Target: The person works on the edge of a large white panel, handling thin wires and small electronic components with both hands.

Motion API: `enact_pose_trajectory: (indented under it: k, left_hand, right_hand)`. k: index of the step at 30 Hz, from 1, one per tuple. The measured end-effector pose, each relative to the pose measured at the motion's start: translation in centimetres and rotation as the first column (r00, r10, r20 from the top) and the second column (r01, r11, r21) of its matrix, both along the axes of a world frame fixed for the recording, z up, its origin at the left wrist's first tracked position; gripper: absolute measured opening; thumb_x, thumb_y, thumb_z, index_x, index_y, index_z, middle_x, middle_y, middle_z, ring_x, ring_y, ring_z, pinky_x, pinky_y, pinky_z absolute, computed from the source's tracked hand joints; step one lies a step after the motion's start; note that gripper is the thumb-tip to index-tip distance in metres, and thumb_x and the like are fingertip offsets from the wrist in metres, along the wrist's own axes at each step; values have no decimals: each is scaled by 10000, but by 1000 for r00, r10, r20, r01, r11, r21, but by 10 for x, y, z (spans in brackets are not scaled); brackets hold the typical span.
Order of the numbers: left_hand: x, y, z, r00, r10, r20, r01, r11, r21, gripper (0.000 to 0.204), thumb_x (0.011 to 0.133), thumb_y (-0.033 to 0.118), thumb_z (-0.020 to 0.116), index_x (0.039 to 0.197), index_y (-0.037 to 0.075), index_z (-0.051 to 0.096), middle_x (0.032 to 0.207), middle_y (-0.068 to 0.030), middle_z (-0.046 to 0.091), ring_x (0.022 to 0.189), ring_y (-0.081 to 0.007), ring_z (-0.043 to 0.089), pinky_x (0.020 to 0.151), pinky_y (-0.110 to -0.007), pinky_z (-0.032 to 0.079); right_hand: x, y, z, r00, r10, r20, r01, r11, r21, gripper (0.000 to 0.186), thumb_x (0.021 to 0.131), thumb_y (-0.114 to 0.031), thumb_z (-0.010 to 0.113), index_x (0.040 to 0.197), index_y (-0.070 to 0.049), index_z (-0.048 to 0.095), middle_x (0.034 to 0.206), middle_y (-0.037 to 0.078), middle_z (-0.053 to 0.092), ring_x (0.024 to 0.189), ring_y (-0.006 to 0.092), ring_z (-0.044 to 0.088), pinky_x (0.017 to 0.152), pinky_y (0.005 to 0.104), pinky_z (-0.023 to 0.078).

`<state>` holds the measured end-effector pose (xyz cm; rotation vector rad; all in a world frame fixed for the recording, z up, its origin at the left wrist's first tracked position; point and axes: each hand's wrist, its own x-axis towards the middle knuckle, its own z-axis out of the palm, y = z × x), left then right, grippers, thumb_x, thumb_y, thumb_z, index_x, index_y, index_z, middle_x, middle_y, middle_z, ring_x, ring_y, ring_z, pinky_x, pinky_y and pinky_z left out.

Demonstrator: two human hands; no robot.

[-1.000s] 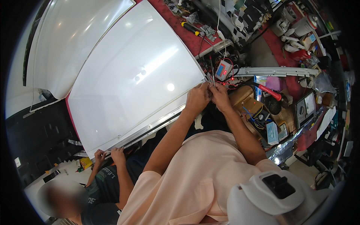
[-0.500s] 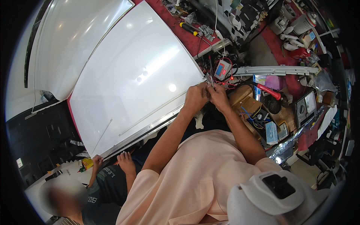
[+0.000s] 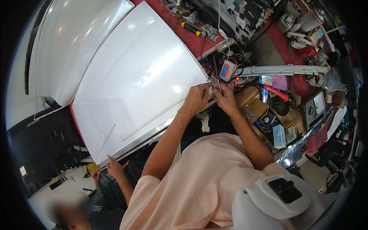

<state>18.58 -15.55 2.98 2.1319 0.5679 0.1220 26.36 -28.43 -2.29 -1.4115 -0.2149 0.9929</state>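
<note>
A large glossy white panel lies in front of me, with a metal strip along its near edge. My left hand is at its right corner, fingers bent and closed; what they pinch is hidden. Right beside it, my right hand is closed around a slim metal tool that points away from me. Its exact kind is too small to tell. Just beyond my fingers sits a small grey box with red and blue markings, red leads and a lit red spot.
A co-worker's hands are at the panel's near-left corner. On the right are a red-handled tool, a metal bar, an open cardboard box with wired parts and a meter. A yellow-and-black screwdriver lies on the red surface beyond.
My hands have drawn slightly apart at the corner, and the slim tool shows more fully. The co-worker's hands have shifted, one lifting its fingers over the panel's corner.
</note>
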Motion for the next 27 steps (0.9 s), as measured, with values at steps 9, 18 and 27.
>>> enact_pose_trajectory:
  k: [9,18,27]
  left_hand:
    - [-10,2,-20,1000,26,9,-23,971,-240,287,923,64,479,1171,-3,606,661,-96,610,463,-154,509,477,-296,422]
    - [-2,11,0,953,100,-287,-287,605,-742,326,940,109,439,1203,-35,568,717,-73,596,398,-115,484,347,-244,362]
    - [-5,14,2,949,135,-284,-306,607,-734,296,933,129,477,1146,-33,603,709,-61,587,397,-97,454,351,-234,336]
  right_hand:
    - [-9,-11,4,939,-42,342,105,980,-167,229,903,-175,562,1053,-9,612,763,136,628,702,251,625,671,330,481]
    - [1,2,20,818,1,575,43,997,-63,209,857,-116,612,1033,-6,630,920,163,613,854,288,613,755,348,471]
    - [1,9,14,889,25,458,-17,1000,-22,169,864,-94,596,987,14,638,854,158,653,759,213,623,698,315,471]
